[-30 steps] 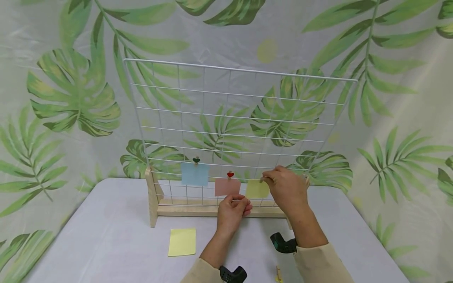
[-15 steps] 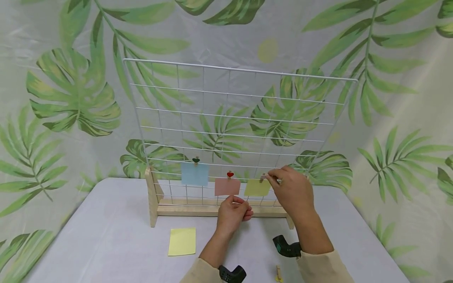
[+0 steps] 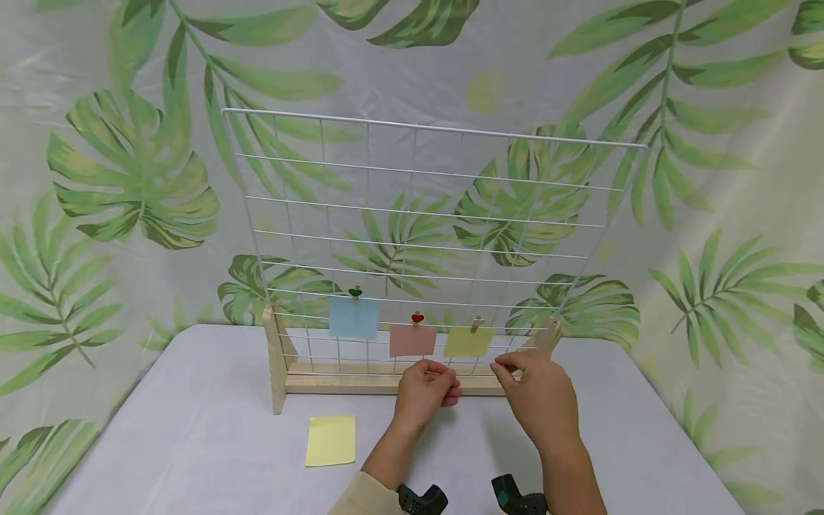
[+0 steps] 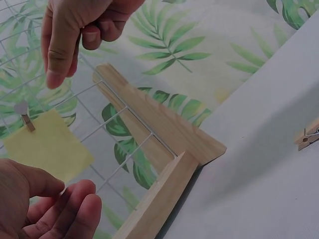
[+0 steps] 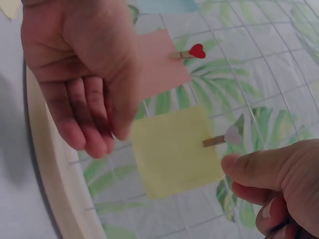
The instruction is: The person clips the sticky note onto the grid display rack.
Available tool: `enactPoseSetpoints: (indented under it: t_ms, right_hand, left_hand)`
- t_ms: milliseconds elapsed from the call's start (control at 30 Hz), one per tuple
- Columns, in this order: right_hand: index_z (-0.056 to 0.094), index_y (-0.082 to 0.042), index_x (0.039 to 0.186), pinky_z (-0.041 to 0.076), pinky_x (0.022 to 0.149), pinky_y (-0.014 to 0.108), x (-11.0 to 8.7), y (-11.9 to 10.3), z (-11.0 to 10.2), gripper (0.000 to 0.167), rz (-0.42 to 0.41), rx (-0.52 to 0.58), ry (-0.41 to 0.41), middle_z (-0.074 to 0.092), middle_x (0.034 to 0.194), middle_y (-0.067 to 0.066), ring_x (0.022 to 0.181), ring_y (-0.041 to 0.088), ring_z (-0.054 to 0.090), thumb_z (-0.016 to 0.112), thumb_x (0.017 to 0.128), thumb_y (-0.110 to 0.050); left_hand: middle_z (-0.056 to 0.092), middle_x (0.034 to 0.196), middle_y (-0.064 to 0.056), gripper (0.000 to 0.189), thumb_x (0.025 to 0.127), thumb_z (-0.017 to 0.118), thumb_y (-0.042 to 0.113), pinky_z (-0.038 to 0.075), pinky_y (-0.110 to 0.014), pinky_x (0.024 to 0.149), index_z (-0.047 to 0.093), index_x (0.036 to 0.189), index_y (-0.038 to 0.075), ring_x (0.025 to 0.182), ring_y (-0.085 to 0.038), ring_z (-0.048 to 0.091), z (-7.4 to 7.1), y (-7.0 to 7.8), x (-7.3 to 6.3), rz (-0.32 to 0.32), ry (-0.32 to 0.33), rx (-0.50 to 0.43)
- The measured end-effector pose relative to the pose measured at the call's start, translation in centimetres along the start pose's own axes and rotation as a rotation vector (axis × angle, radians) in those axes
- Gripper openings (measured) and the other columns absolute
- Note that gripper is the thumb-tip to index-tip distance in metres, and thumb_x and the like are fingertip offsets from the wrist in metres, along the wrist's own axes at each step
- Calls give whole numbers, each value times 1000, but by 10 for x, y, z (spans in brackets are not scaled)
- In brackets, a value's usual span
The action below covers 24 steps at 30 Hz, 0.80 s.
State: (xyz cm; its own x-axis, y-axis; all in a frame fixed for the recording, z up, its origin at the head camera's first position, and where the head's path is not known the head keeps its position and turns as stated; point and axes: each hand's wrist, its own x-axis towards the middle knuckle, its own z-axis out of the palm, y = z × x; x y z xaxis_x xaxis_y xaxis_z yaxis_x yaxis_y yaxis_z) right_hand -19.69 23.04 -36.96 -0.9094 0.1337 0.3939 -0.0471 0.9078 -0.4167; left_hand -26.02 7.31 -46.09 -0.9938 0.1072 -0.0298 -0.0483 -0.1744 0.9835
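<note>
A yellow sticky note (image 3: 468, 345) hangs on the white wire grid, held at its top by a small wooden clip (image 3: 477, 325) with a pale heart. Just below its lower left corner is my left hand (image 3: 421, 393), fingers loosely curled and holding nothing. My right hand (image 3: 543, 393) is off the note's lower right side, thumb and index close together with nothing seen between them. In the right wrist view the thumb shows near the right edge of the note (image 5: 174, 149). A pink note (image 3: 412, 342) with a red heart clip (image 3: 418, 319) hangs to the left.
The wire grid (image 3: 435, 129) stands on a wooden base (image 3: 341, 384). Farther left on it hangs a blue note (image 3: 353, 319) under a green heart clip (image 3: 355, 294). On the table lie a yellow note pad (image 3: 330, 441) and, at the right, a wooden clothespin (image 4: 309, 138).
My right hand has let go of the clip on the yellow note and moved down and slightly right. The note stays hanging. My left hand has barely moved.
</note>
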Motion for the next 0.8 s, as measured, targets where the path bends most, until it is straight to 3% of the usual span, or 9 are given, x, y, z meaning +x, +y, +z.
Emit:
enactPoseSetpoints:
  t_ms: [133,300,400,500,600,800]
  right_hand:
    - [81,-18,97,53,65,40,-11,4,1,12,71,12,-90,76,92,-1,84,23,70,77,92,-27]
    - [75,-16,89,46,61,34,-28,24,-1,12,180,-1,-389,71,82,-2,73,15,60,81,86,-25]
    - [70,-12,89,46,58,32,-37,39,4,19,297,40,-585,65,77,2,67,18,57,84,83,-23]
    - [65,-10,91,46,54,29,-43,51,13,25,424,99,-712,61,74,5,63,19,54,85,82,-22]
    - [63,-9,88,45,53,27,-48,56,23,28,483,153,-767,59,71,6,61,19,54,87,80,-19]
    - [59,-9,82,44,52,27,-53,53,39,29,453,193,-795,58,64,4,58,18,53,87,74,-9]
  left_hand:
    - [75,79,-12,13,94,71,9,63,-28,63,66,98,-3,65,-12,73,0,1,-2,-3,-14,20]
    - [75,81,-12,15,95,70,10,63,-28,64,68,100,-3,66,-11,73,-1,5,-5,0,-26,38]
    - [75,82,-12,16,96,70,12,63,-28,64,68,101,-3,66,-11,73,-2,7,-7,6,-45,49]
    - [75,83,-12,18,96,71,15,63,-28,65,69,102,-2,66,-11,73,-2,8,-9,5,-72,61]
    - [75,83,-11,18,96,71,17,63,-28,65,69,102,-1,66,-11,73,-2,9,-12,-1,-99,66]
    - [76,84,-12,19,96,71,17,63,-28,65,68,103,-1,66,-12,73,-1,17,-17,9,-149,72]
